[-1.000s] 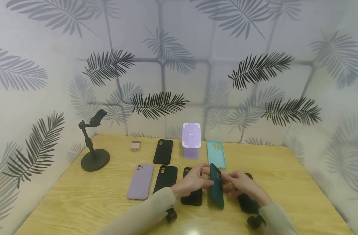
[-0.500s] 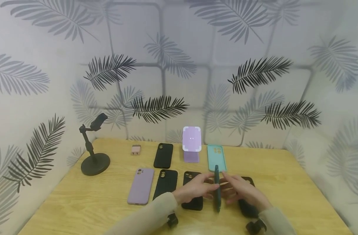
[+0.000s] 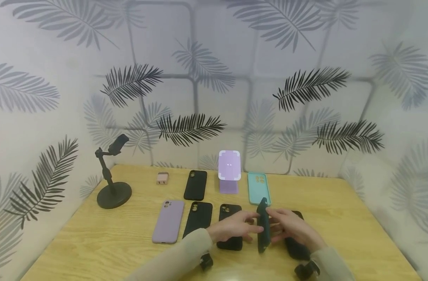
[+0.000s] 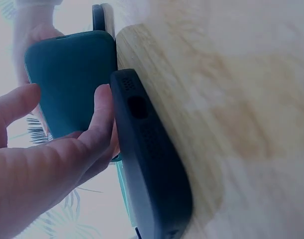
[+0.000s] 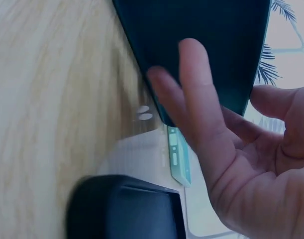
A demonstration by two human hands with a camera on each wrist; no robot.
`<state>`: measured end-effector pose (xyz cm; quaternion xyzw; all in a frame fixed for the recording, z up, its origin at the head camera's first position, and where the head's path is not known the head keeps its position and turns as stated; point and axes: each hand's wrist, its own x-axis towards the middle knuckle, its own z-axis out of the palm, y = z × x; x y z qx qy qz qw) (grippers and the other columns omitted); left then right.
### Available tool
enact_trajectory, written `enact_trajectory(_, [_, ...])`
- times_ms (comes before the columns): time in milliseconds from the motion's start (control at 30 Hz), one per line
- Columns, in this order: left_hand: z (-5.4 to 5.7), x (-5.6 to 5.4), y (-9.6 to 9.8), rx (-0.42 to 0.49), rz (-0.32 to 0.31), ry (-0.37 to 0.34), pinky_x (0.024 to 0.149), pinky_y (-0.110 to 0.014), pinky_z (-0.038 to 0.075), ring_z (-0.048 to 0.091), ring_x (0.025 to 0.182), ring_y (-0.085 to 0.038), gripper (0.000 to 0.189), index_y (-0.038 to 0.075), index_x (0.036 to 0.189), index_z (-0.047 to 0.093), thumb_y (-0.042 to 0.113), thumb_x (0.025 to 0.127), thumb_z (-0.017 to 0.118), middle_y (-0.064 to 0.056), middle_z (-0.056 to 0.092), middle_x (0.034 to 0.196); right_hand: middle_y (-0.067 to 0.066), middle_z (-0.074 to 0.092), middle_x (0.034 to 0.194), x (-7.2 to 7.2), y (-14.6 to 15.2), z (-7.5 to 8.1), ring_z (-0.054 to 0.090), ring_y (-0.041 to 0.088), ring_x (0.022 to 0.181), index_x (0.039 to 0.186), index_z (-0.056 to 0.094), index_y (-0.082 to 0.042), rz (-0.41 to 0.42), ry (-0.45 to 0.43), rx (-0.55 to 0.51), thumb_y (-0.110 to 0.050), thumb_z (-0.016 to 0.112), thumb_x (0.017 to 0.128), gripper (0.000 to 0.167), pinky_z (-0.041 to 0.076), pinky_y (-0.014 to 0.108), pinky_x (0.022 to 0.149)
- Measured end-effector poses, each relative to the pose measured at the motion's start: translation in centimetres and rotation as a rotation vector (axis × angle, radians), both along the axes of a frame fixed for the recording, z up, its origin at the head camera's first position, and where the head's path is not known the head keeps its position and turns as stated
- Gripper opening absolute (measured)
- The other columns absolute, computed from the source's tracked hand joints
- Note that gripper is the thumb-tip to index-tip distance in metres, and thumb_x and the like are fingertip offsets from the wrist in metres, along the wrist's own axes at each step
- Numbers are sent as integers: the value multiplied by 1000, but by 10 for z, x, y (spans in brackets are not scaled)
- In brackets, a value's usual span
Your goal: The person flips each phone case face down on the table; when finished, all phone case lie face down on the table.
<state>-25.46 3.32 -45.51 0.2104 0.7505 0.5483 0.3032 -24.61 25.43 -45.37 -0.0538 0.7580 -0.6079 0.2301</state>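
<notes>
A dark green phone case [image 3: 263,222] stands on its long edge between my hands in the head view. My left hand [image 3: 235,226] holds it from the left, its thumb and fingers at the smooth outer face [image 4: 72,74] in the left wrist view. From the right, my right hand [image 3: 292,225] grips it; the right wrist view has the thumb at one edge and fingers lying across the hollow inner side [image 5: 156,30]. A black phone case [image 3: 231,244] lies partly hidden beneath my left hand. Another black phone case [image 3: 297,248] is partly covered by my right hand.
Behind the hands lie a turquoise phone case [image 3: 258,189] and a purple stand [image 3: 229,166]. To the left are a lilac case [image 3: 168,222], two more black cases [image 3: 195,185], a pink charger [image 3: 162,178] and a black phone holder [image 3: 114,195]. Patterned walls border the wooden table [image 3: 94,242].
The green case first turned edge-on to the head camera and shifted right, then tilted slightly so its face shows a little again. Both hands moved along with it; the other things stayed put.
</notes>
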Motion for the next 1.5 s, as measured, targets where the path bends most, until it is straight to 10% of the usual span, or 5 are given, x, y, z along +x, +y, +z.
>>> enact_trajectory(333, [3,2,-1,-61,-35,29,78,-40,59,70,94,-27,52,2,139,52,26,95,65,-17,58,131,24,68,113,2,3,0,71,23,83,138,45,14,-174,141,200,-13,50,102,45,61,38,64])
enact_trajectory(867, [6,0,-2,-80,-23,29,74,-39,60,65,109,-31,50,-6,136,51,21,96,64,-19,54,138,22,72,84,4,6,-6,69,22,61,106,66,16,-137,320,407,2,64,90,22,59,35,53])
enact_trajectory(1500, [6,-7,-6,-86,-23,36,76,-37,60,67,104,-27,49,-8,135,51,18,96,64,-22,54,137,28,71,93,5,6,1,71,25,67,109,62,20,-119,287,419,4,66,88,27,60,36,54])
